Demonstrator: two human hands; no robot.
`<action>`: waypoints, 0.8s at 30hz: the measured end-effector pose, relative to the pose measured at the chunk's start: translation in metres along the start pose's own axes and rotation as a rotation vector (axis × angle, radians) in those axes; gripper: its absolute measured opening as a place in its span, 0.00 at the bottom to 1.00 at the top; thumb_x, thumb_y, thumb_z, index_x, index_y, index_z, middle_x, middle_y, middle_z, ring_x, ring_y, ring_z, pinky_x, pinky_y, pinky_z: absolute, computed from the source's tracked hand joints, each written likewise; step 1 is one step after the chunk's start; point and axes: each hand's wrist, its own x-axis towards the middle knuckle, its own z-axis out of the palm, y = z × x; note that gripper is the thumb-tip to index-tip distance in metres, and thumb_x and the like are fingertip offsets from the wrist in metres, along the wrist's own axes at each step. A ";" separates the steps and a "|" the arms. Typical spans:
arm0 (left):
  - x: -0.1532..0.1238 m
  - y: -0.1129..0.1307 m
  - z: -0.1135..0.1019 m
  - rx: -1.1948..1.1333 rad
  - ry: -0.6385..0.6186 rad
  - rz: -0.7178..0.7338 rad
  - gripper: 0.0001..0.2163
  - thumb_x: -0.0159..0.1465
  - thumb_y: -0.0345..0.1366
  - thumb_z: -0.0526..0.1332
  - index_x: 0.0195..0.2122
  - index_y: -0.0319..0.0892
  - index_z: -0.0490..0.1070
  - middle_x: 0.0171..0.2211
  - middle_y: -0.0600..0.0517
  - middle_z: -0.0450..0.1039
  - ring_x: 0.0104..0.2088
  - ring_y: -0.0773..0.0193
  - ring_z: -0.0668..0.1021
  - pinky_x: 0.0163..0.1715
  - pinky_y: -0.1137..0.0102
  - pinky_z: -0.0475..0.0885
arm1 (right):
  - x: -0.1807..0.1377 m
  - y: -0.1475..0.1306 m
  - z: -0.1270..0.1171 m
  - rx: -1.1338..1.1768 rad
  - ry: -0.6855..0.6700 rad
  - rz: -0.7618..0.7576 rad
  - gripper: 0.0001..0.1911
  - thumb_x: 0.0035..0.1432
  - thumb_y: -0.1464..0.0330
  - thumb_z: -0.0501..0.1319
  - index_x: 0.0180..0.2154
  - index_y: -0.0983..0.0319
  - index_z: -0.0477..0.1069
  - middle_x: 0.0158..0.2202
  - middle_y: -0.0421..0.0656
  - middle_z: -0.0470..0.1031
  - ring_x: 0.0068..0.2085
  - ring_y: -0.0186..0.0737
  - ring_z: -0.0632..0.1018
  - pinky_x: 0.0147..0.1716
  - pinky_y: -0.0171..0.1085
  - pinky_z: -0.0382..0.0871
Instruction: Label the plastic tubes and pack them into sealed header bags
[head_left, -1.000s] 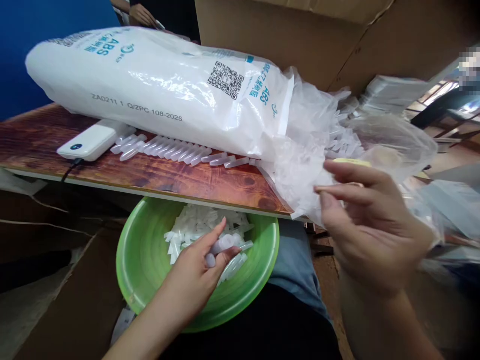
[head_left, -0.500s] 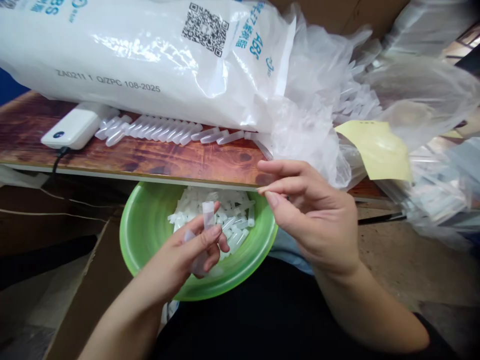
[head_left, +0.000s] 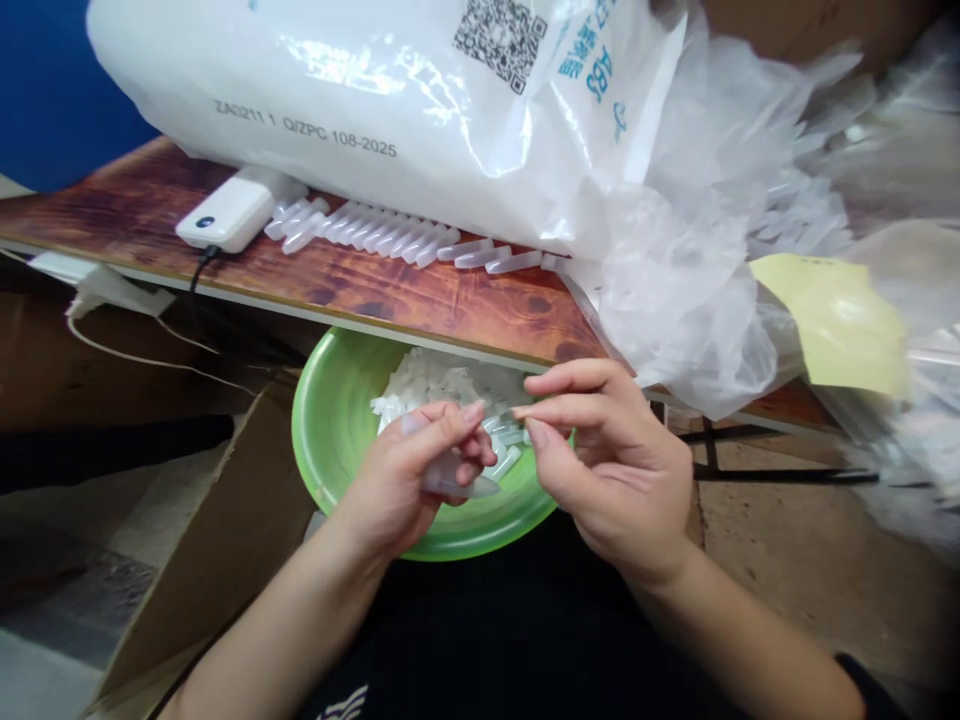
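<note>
My left hand (head_left: pixel 431 455) is closed around translucent plastic tubes (head_left: pixel 454 475), held over the bowl. Their ends show below the fingers; the rest is covered by the palm and thumb. Just to its right, above the bowl's rim, my right hand (head_left: pixel 611 455) pinches with thumb and index finger, the other fingers loosely bent. Whatever lies in that pinch is too small to make out. Beneath both hands sits a green bowl (head_left: pixel 322 440) with many small white and translucent plastic pieces (head_left: pixel 427 380) in it, some of them tubes.
A row of similar tubes (head_left: pixel 390 232) lies along the wooden table (head_left: pixel 360 290), beside a white device (head_left: pixel 236 210) with a black cable. Behind them rests a big white bag (head_left: pixel 420 130). Crumpled clear plastic (head_left: pixel 682 290) and a yellow paper (head_left: pixel 832 320) are at right, a cardboard box (head_left: pixel 195 560) at lower left.
The camera view has swung, so the table and bowl appear shifted. My left hand has come nearer my right hand, and the tube that stood up above its thumb no longer shows.
</note>
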 end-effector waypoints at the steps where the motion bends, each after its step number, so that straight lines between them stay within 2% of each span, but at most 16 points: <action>1: -0.001 0.001 0.002 -0.025 0.003 0.036 0.16 0.60 0.40 0.64 0.19 0.36 0.67 0.23 0.51 0.70 0.18 0.74 0.66 0.15 0.79 0.60 | -0.001 0.000 0.000 -0.004 0.006 -0.018 0.13 0.51 0.79 0.64 0.37 0.60 0.78 0.41 0.43 0.73 0.42 0.37 0.76 0.41 0.39 0.72; 3: -0.002 0.005 0.004 -0.187 -0.007 0.061 0.20 0.60 0.40 0.63 0.16 0.37 0.62 0.23 0.51 0.68 0.20 0.75 0.66 0.15 0.79 0.59 | -0.003 -0.001 0.002 0.006 0.016 -0.032 0.14 0.51 0.80 0.64 0.38 0.59 0.77 0.41 0.43 0.72 0.41 0.36 0.76 0.37 0.37 0.73; 5: -0.002 0.010 0.004 -0.416 -0.051 0.025 0.21 0.61 0.41 0.62 0.15 0.37 0.59 0.25 0.51 0.66 0.21 0.75 0.67 0.15 0.79 0.59 | -0.006 -0.002 0.004 0.040 0.008 -0.012 0.15 0.51 0.80 0.63 0.38 0.59 0.77 0.40 0.43 0.72 0.39 0.35 0.76 0.32 0.35 0.73; 8: 0.002 0.013 0.001 -0.615 -0.086 -0.019 0.22 0.61 0.44 0.62 0.16 0.37 0.58 0.29 0.50 0.66 0.23 0.73 0.68 0.17 0.78 0.62 | -0.011 0.000 0.011 0.148 -0.029 0.096 0.12 0.53 0.79 0.63 0.37 0.59 0.78 0.40 0.43 0.72 0.34 0.32 0.76 0.29 0.34 0.74; 10: 0.005 0.011 0.000 -0.611 -0.069 -0.028 0.20 0.62 0.43 0.60 0.17 0.37 0.61 0.31 0.48 0.68 0.24 0.71 0.70 0.20 0.76 0.66 | -0.011 0.003 0.017 0.293 -0.048 0.228 0.09 0.54 0.77 0.63 0.35 0.59 0.78 0.40 0.42 0.71 0.31 0.30 0.77 0.29 0.34 0.75; 14: 0.006 0.006 0.002 -0.513 -0.019 0.063 0.10 0.60 0.32 0.56 0.24 0.36 0.71 0.36 0.46 0.72 0.30 0.64 0.75 0.28 0.68 0.73 | -0.006 0.014 0.024 0.675 -0.057 0.558 0.02 0.55 0.71 0.66 0.32 0.60 0.78 0.38 0.39 0.73 0.31 0.31 0.79 0.34 0.35 0.79; 17: 0.005 0.006 0.003 -0.482 -0.009 0.137 0.11 0.57 0.31 0.55 0.34 0.36 0.77 0.40 0.46 0.75 0.36 0.61 0.77 0.34 0.68 0.75 | 0.001 0.021 0.025 0.875 -0.069 0.771 0.03 0.52 0.69 0.68 0.31 0.61 0.78 0.30 0.38 0.77 0.33 0.35 0.81 0.36 0.33 0.79; 20: 0.003 0.007 0.003 -0.422 -0.049 0.182 0.15 0.55 0.33 0.55 0.40 0.37 0.78 0.42 0.47 0.76 0.37 0.63 0.77 0.37 0.70 0.75 | 0.005 0.025 0.024 1.003 -0.089 0.874 0.06 0.49 0.69 0.69 0.31 0.63 0.79 0.26 0.38 0.78 0.32 0.33 0.81 0.35 0.29 0.78; 24: 0.003 0.005 0.003 -0.231 -0.069 0.218 0.18 0.51 0.25 0.60 0.43 0.42 0.78 0.38 0.51 0.78 0.36 0.68 0.78 0.38 0.75 0.74 | 0.007 0.029 0.025 1.111 -0.080 0.937 0.05 0.49 0.70 0.68 0.32 0.63 0.79 0.27 0.38 0.79 0.30 0.29 0.80 0.35 0.26 0.77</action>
